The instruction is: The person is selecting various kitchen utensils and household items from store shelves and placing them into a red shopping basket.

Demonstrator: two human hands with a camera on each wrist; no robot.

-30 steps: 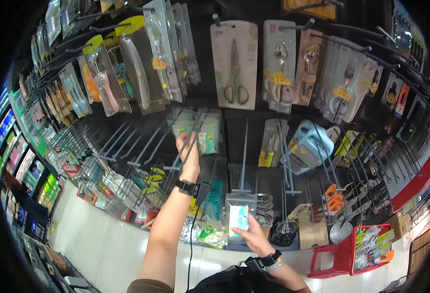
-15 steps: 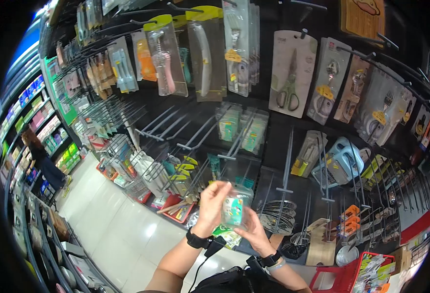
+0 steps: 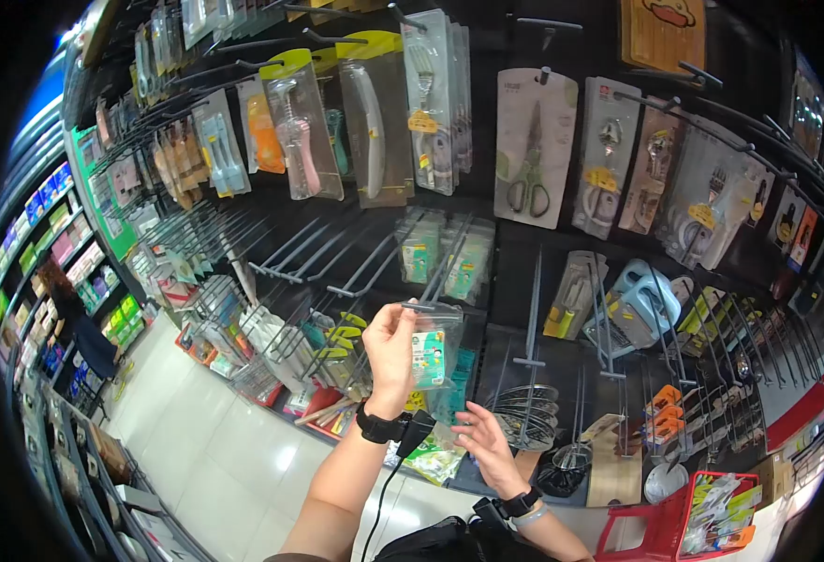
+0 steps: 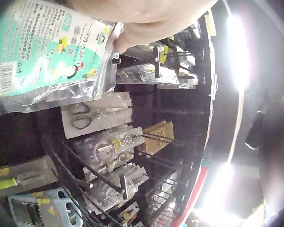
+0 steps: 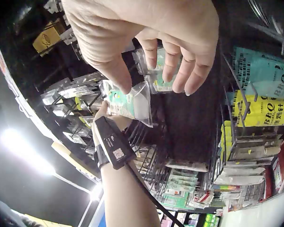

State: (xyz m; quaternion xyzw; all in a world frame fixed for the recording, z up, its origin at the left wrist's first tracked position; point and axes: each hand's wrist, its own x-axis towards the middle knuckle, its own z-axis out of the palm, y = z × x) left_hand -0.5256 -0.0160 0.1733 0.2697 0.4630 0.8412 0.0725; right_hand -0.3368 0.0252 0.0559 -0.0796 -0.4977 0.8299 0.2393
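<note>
My left hand (image 3: 390, 354) pinches the top corner of a clear zip bag of disposable spoons (image 3: 431, 360), held up in front of the rack. In the left wrist view the spoon packet (image 4: 49, 56) turns its green and white label, with a barcode and "20", to the camera. My right hand (image 3: 490, 451) is lower and to the right, fingers spread and bent a little, holding nothing. Seen from the right wrist, its thumb (image 5: 118, 75) overlaps the packet. Two stacks of similar packets (image 3: 468, 264) hang on hooks behind.
Bare metal hooks (image 3: 365, 272) jut out left of the hanging packets. Carded scissors (image 3: 534, 150) and cutlery hang above. To the right are a blue grater (image 3: 641, 304) and round wire racks (image 3: 524, 412). A red basket (image 3: 688, 525) with goods stands low right. A person (image 3: 80, 318) is far left.
My left hand has come down from the hooks to the packet, which my right hand held low before. Both hands were at it half a second ago; now the right has let go.
</note>
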